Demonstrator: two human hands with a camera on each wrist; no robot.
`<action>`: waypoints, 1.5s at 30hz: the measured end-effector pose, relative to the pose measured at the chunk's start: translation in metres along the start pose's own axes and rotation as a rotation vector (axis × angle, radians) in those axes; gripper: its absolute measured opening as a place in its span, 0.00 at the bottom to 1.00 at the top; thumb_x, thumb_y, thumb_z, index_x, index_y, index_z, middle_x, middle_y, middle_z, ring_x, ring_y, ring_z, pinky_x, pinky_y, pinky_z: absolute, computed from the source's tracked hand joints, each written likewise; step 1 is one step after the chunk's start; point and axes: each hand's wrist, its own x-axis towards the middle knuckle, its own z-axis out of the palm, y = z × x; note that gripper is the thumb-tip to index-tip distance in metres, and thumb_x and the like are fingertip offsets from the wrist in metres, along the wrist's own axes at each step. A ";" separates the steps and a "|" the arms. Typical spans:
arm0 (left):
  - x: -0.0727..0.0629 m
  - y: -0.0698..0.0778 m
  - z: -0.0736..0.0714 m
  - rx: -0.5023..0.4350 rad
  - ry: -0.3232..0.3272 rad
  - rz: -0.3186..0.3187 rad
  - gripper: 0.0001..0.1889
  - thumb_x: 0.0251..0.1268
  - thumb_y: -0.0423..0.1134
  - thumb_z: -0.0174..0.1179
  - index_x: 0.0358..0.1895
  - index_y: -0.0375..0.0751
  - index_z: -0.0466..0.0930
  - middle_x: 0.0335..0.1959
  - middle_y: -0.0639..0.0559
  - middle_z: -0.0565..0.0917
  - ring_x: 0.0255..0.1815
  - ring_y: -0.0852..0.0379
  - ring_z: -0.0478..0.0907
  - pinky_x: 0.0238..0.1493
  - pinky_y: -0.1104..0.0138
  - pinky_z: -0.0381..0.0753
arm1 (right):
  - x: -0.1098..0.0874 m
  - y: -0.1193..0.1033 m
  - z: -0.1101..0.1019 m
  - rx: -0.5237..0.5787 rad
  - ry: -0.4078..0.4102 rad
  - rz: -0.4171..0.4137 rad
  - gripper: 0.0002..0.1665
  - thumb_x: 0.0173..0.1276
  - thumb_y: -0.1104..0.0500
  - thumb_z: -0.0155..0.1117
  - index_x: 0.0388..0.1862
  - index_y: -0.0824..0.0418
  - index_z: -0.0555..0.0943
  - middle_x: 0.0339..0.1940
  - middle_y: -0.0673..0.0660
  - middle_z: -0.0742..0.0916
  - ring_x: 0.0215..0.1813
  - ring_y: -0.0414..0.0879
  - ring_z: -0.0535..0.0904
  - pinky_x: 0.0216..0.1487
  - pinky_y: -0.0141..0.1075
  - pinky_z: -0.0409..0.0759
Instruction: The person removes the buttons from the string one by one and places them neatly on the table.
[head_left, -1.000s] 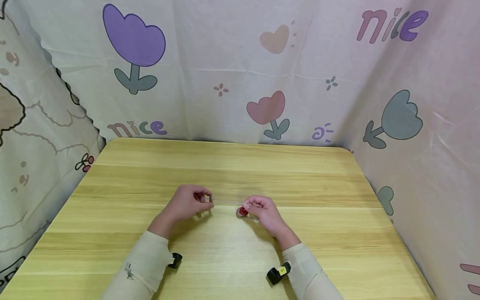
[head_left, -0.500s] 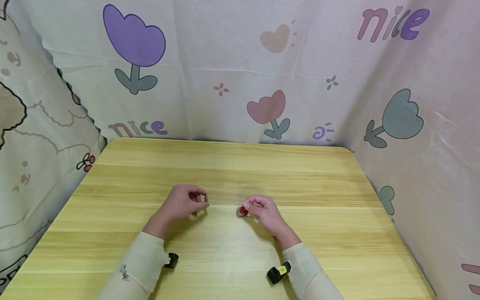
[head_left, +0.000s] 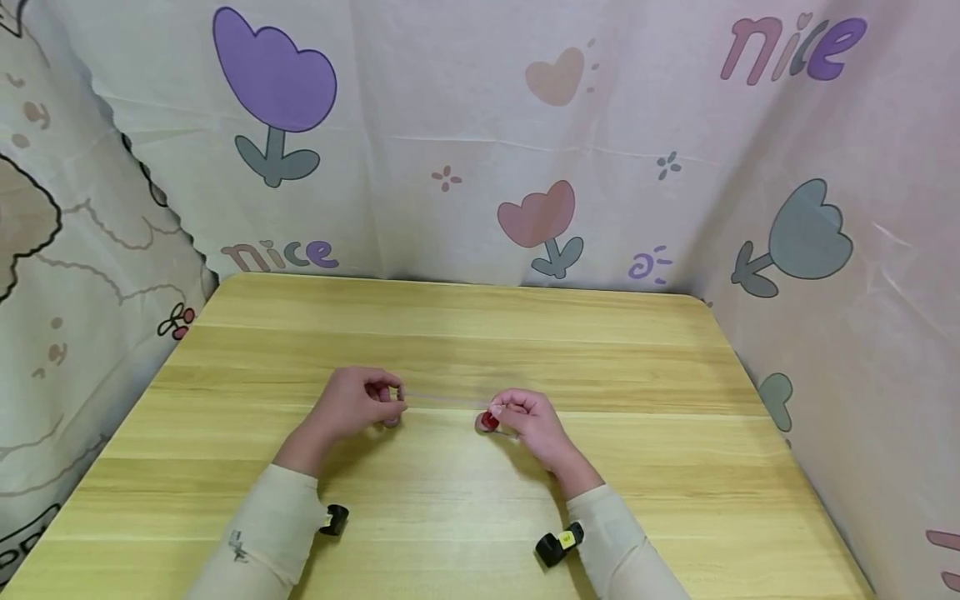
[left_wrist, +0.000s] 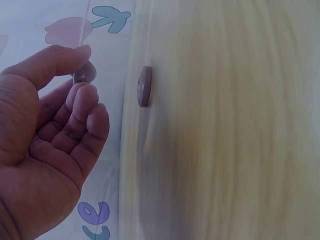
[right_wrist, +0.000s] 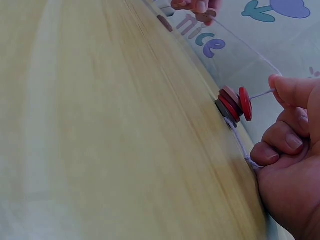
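Pinching a brown button (left_wrist: 86, 73) between fingertips of the left hand (head_left: 352, 404), at nine o'clock from the right hand (head_left: 529, 421) in the head view. Clamping a pale string (right_wrist: 250, 48) between thumb and finger of the right hand, folding the remaining fingers inward. Spanning the gap from hand to hand with that string, nearly straight, over the wooden bench (head_left: 450, 500). Carrying on the same string a stack of red, brown and grey buttons (right_wrist: 230, 104), at ten o'clock from the right hand in the right wrist view; facing the fingertips with a red one. Cannot tell whether touching the bench there. Linked again to the right hand by a second strand, leaving the stack toward five o'clock. Showing a second brown button (left_wrist: 145, 86) flat on the bench at three o'clock from the pinched one in the left wrist view. Backed at twelve o'clock by a printed curtain (head_left: 405, 125).
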 end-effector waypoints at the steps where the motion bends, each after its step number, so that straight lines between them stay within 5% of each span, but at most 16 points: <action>1: 0.000 -0.001 -0.001 0.001 0.003 0.000 0.11 0.54 0.37 0.75 0.40 0.41 0.87 0.26 0.53 0.80 0.28 0.53 0.76 0.31 0.62 0.78 | 0.000 0.000 0.000 0.002 0.001 0.000 0.10 0.72 0.65 0.62 0.39 0.75 0.81 0.33 0.65 0.87 0.42 0.54 0.84 0.49 0.40 0.77; 11: -0.007 -0.008 -0.005 0.007 0.007 -0.046 0.15 0.50 0.40 0.78 0.41 0.41 0.87 0.27 0.52 0.80 0.28 0.52 0.76 0.31 0.62 0.77 | -0.001 0.001 -0.001 0.019 0.002 0.011 0.12 0.72 0.65 0.63 0.41 0.77 0.81 0.36 0.68 0.87 0.43 0.58 0.85 0.48 0.39 0.78; 16: -0.011 -0.013 -0.010 0.030 0.015 -0.079 0.19 0.48 0.46 0.80 0.40 0.40 0.87 0.28 0.51 0.79 0.28 0.52 0.75 0.30 0.62 0.77 | -0.002 -0.001 -0.001 0.019 0.005 0.010 0.12 0.71 0.65 0.63 0.42 0.77 0.80 0.38 0.70 0.87 0.41 0.51 0.85 0.47 0.38 0.79; 22: -0.015 -0.016 -0.013 0.045 -0.017 -0.111 0.10 0.53 0.37 0.76 0.36 0.40 0.86 0.26 0.50 0.78 0.28 0.52 0.74 0.25 0.62 0.77 | -0.003 -0.003 -0.001 0.000 0.019 0.016 0.11 0.71 0.65 0.63 0.42 0.76 0.81 0.37 0.69 0.87 0.40 0.48 0.84 0.46 0.37 0.79; 31: -0.018 -0.020 -0.015 0.094 -0.058 -0.075 0.07 0.51 0.28 0.72 0.34 0.39 0.85 0.22 0.52 0.76 0.25 0.55 0.72 0.29 0.63 0.74 | -0.002 -0.001 -0.001 -0.001 0.033 0.034 0.10 0.71 0.66 0.63 0.42 0.75 0.82 0.37 0.69 0.87 0.38 0.49 0.84 0.43 0.37 0.80; 45: -0.023 -0.027 -0.020 0.146 -0.040 -0.081 0.11 0.50 0.31 0.76 0.39 0.36 0.88 0.23 0.55 0.77 0.28 0.56 0.73 0.38 0.59 0.75 | -0.001 0.000 0.001 -0.007 0.028 0.030 0.11 0.70 0.65 0.64 0.42 0.76 0.81 0.36 0.68 0.87 0.37 0.46 0.83 0.42 0.35 0.79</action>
